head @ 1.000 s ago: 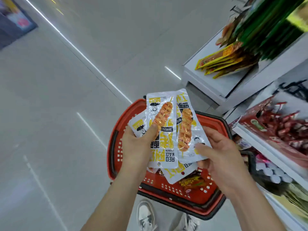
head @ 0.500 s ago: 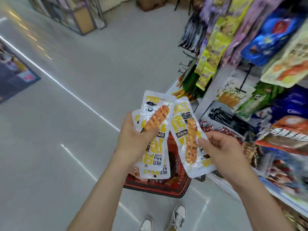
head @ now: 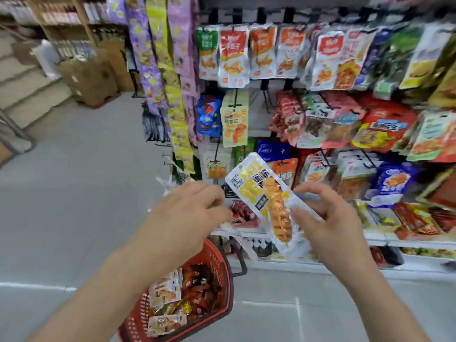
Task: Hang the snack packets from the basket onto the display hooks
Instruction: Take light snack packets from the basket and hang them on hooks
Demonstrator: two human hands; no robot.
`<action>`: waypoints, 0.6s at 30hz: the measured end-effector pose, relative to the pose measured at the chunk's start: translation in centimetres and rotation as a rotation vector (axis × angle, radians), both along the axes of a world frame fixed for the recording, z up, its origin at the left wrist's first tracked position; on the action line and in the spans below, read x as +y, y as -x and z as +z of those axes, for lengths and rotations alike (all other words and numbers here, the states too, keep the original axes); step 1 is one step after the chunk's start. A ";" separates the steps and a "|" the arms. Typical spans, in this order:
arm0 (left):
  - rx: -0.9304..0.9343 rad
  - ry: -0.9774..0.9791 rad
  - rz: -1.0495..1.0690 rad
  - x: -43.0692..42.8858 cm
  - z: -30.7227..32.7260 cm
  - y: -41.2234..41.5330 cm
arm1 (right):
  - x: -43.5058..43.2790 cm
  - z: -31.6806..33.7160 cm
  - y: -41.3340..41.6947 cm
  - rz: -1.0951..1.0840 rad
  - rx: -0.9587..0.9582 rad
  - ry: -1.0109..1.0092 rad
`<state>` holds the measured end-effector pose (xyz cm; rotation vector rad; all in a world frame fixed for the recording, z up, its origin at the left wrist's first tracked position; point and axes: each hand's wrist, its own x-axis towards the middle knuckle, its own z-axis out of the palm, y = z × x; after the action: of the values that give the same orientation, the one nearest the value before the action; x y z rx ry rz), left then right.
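The skewer snack packet (head: 265, 193), white and yellow with an orange skewer printed on it, is held up in front of the lower rows of the display. It is tilted, with one end up to the left and the other down to the right. The right hand (head: 330, 225) grips its lower half: the thumb lies on the printed face and the fingers (head: 313, 191) curl round behind the edge.

The left hand (head: 187, 213) is just beside it, back to the camera, with its fingers bent inward. A pale edge of a second packet (head: 225, 225) sticks out under them; the rest is hidden by the hand.

Below and between the forearms, the red basket (head: 223, 265) stands on the grey floor (head: 74, 181). It holds white-and-yellow packets (head: 165, 292) and dark red ones (head: 202, 290).

Beyond the hands, black display hooks (head: 235, 102) carry rows of hanging packets: white ones with orange and red labels (head: 233, 55) along the top, and red, blue and green ones lower down. Long purple and yellow strips of sachets (head: 172, 95) hang at the display's left end. A white shelf (head: 394, 236) runs beneath the hooks. Brown cardboard boxes (head: 91, 77) stand well apart on the far left.
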<state>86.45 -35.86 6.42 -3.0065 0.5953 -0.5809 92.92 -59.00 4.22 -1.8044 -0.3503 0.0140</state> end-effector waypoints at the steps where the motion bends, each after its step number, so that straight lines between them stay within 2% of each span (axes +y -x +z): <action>1: -0.033 -0.050 -0.066 -1.8 1.2 -0.6 | -1.5 0.8 0.1 0.009 -0.063 0.057; 4: -0.056 -0.111 -0.165 -7.6 4.1 -3.3 | -6.8 2.5 -0.1 -0.076 -0.187 0.100; 6: -0.076 -0.112 -0.193 -11.9 4.6 -5.7 | -11.5 2.5 -0.9 -0.219 -0.153 -0.063; 8: -0.121 -0.128 -0.250 -17.1 4.1 -7.8 | -16.4 2.4 -1.5 -0.261 -0.106 -0.178; 10: -0.175 -0.153 -0.335 -22.7 3.6 -9.6 | -21.3 2.2 -2.2 -0.257 -0.111 -0.160; 14: -0.338 -0.171 -0.533 -33.9 3.7 -12.7 | -29.9 2.3 -2.7 -0.263 -0.181 0.084; 16: -0.396 -0.155 -0.609 -39.1 4.1 -14.3 | -33.2 2.5 -3.0 -0.277 -0.120 0.031; 18: -0.376 -0.160 -0.693 -43.4 4.3 -15.8 | -36.0 2.7 -3.5 -0.283 -0.036 -0.026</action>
<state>102.27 -79.25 10.71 -2.3872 1.5553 -1.0206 96.47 -95.04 6.92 -1.8159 -0.1176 -0.2211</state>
